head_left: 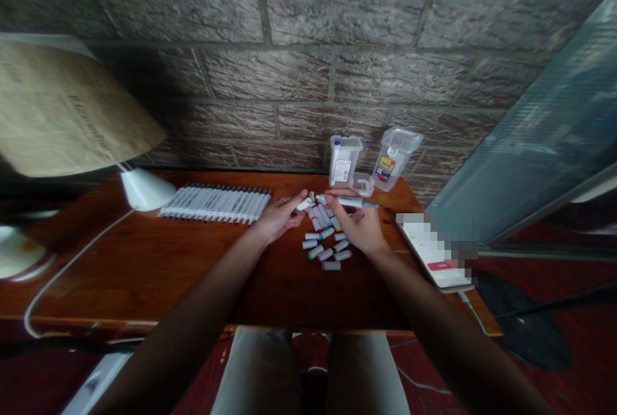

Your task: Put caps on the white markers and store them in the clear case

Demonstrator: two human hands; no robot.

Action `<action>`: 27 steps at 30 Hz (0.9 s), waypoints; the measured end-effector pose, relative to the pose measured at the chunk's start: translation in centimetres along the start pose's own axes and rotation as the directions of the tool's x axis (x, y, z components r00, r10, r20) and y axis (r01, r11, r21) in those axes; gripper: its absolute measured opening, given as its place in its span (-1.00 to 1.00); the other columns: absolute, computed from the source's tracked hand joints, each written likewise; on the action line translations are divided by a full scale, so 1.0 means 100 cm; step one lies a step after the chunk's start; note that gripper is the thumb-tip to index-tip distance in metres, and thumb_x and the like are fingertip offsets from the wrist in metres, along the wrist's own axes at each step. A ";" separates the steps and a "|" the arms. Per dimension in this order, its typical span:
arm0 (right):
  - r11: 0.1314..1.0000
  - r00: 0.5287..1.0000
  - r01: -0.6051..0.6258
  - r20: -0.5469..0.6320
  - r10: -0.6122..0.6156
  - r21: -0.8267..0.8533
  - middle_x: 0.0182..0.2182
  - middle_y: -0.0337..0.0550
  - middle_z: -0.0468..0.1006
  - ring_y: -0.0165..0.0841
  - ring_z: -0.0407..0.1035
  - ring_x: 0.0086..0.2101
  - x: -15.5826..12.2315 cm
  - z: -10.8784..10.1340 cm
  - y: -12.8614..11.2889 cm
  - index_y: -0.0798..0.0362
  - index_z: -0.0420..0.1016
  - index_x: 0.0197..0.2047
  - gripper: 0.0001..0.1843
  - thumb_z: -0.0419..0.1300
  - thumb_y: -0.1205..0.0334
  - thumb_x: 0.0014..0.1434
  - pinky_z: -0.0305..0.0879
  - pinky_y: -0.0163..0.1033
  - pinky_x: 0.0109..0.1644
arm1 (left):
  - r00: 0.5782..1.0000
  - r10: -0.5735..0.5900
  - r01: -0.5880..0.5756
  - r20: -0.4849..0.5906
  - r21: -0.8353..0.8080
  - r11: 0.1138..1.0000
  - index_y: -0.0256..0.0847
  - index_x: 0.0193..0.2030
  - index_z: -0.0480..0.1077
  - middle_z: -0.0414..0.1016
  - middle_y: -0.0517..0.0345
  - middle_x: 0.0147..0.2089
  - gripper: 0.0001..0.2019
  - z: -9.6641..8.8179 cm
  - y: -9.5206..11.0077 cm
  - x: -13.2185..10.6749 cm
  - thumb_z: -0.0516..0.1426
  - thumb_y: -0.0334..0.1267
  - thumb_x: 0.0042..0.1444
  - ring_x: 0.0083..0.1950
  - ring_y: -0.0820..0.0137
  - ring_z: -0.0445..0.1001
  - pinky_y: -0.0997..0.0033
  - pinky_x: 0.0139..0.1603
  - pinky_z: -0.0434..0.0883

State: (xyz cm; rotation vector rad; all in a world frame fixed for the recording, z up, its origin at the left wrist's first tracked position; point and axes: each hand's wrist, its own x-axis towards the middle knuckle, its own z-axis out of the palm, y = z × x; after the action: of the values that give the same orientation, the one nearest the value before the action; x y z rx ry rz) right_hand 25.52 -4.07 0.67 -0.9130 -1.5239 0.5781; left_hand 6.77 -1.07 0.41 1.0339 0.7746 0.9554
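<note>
My left hand [278,217] pinches a small marker cap [303,204] between thumb and forefinger. My right hand [357,225] is closed round a grey marker [359,202] that points to the right. Between and below the hands lies a loose pile of marker caps [328,247] on the wooden desk [159,273]. A long row of white markers [216,203] lies side by side to the left of my left hand.
Two clear plastic boxes [343,159] [396,157] lean against the brick wall behind the hands. A white desk lamp [144,187] with its cable stands at the left. A white device [436,254] lies at the desk's right edge.
</note>
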 end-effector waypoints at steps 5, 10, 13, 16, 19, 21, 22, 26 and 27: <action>0.996 0.991 -0.085 -0.103 0.085 0.002 -0.43 -0.16 0.61 -0.33 0.49 -0.41 0.008 -0.012 0.000 0.05 0.57 -0.26 -0.74 0.25 0.01 0.24 0.40 -0.23 -0.32 | 1.000 0.012 -0.016 -0.025 -0.171 0.985 -0.29 -0.51 0.35 0.19 0.34 -0.66 -0.50 0.000 0.002 0.000 0.42 0.10 -0.12 -0.66 0.66 0.04 0.60 -0.63 -0.04; 0.976 0.976 -0.185 -0.097 0.197 0.119 -0.47 -0.21 0.55 -0.36 0.44 -0.46 0.007 -0.009 -0.004 0.04 0.52 -0.22 -0.71 0.28 -0.04 0.19 0.34 -0.26 -0.41 | 0.998 -0.059 0.055 -0.011 -0.213 0.976 -0.30 -0.50 0.34 0.15 0.39 -0.66 -0.50 0.000 0.006 0.000 0.43 0.08 -0.12 -0.66 0.69 0.01 0.64 -0.65 -0.02; 0.971 0.974 -0.189 -0.095 0.204 0.149 -0.46 -0.22 0.54 -0.37 0.44 -0.45 0.007 -0.006 -0.005 0.03 0.51 -0.21 -0.72 0.27 -0.02 0.19 0.34 -0.28 -0.41 | 0.995 -0.099 0.098 0.009 -0.258 0.961 -0.29 -0.48 0.33 0.28 0.34 -0.59 -0.53 -0.001 0.006 0.000 0.45 0.01 -0.13 -0.65 0.70 0.05 0.65 -0.64 0.04; 0.966 0.969 -0.197 -0.119 0.218 0.167 -0.42 -0.22 0.55 -0.36 0.44 -0.43 0.008 -0.006 -0.003 0.03 0.51 -0.20 -0.70 0.28 -0.03 0.17 0.32 -0.30 -0.43 | 0.993 -0.115 0.108 -0.004 -0.302 0.947 -0.29 -0.42 0.40 0.45 0.25 -0.47 -0.59 -0.002 0.006 0.000 0.47 -0.08 -0.15 -0.61 0.69 0.17 0.65 -0.62 0.13; 0.955 0.960 -0.220 -0.129 0.248 0.197 -0.32 -0.19 0.58 -0.38 0.43 -0.42 0.010 -0.008 -0.001 0.02 0.52 -0.15 -0.65 0.34 -0.03 0.09 0.24 -0.33 -0.49 | 0.997 -0.077 0.071 -0.006 -0.323 0.944 -0.30 -0.30 0.51 0.56 0.17 -0.35 -0.66 -0.003 0.006 -0.001 0.48 -0.20 -0.15 -0.55 0.67 0.30 0.66 -0.55 0.25; 0.941 0.949 -0.263 -0.119 0.293 0.214 -0.37 -0.22 0.57 -0.43 0.35 -0.51 0.010 -0.010 0.001 0.04 0.53 -0.16 -0.61 0.37 -0.05 0.05 0.14 -0.34 -0.55 | 0.999 -0.050 0.050 0.007 -0.304 0.951 -0.32 -0.23 0.55 0.59 0.15 -0.33 -0.68 -0.004 0.006 -0.002 0.47 -0.31 -0.13 -0.49 0.64 0.40 0.66 -0.46 0.36; 0.932 0.941 -0.289 -0.115 0.318 0.217 -0.43 -0.24 0.55 -0.46 0.28 -0.56 0.010 -0.010 0.002 0.05 0.54 -0.19 -0.61 0.36 -0.07 0.05 0.08 -0.34 -0.57 | 0.999 -0.046 0.047 0.011 -0.286 0.957 -0.32 -0.21 0.56 0.60 0.14 -0.32 -0.70 -0.004 0.005 -0.002 0.45 -0.38 -0.12 -0.44 0.61 0.46 0.65 -0.38 0.42; 0.918 0.920 -0.346 -0.119 0.372 0.194 -0.70 -0.36 0.31 -0.51 0.05 -0.68 0.011 -0.012 0.003 0.07 0.51 -0.44 -0.56 0.30 -0.19 0.10 -0.04 -0.31 -0.61 | 0.998 -0.050 0.058 0.044 -0.227 0.972 -0.32 -0.26 0.56 0.65 0.06 -0.24 -0.73 -0.005 0.002 -0.004 0.40 -0.55 -0.15 -0.21 0.44 0.62 0.50 -0.10 0.52; 0.920 0.921 -0.341 -0.128 0.367 0.192 -0.73 -0.37 0.25 -0.50 0.04 -0.69 0.011 -0.012 0.002 0.06 0.49 -0.49 -0.53 0.29 -0.20 0.10 -0.03 -0.30 -0.60 | 0.997 -0.042 0.054 0.060 -0.220 0.974 -0.33 -0.29 0.55 0.65 0.06 -0.25 -0.74 -0.006 0.002 -0.004 0.41 -0.55 -0.16 -0.20 0.42 0.62 0.48 -0.08 0.53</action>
State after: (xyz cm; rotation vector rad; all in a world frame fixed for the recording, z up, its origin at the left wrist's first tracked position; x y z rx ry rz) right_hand 26.80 -3.20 1.38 -1.0872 -1.1500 0.8588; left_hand 6.05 -1.23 0.41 0.8396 0.6290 0.9450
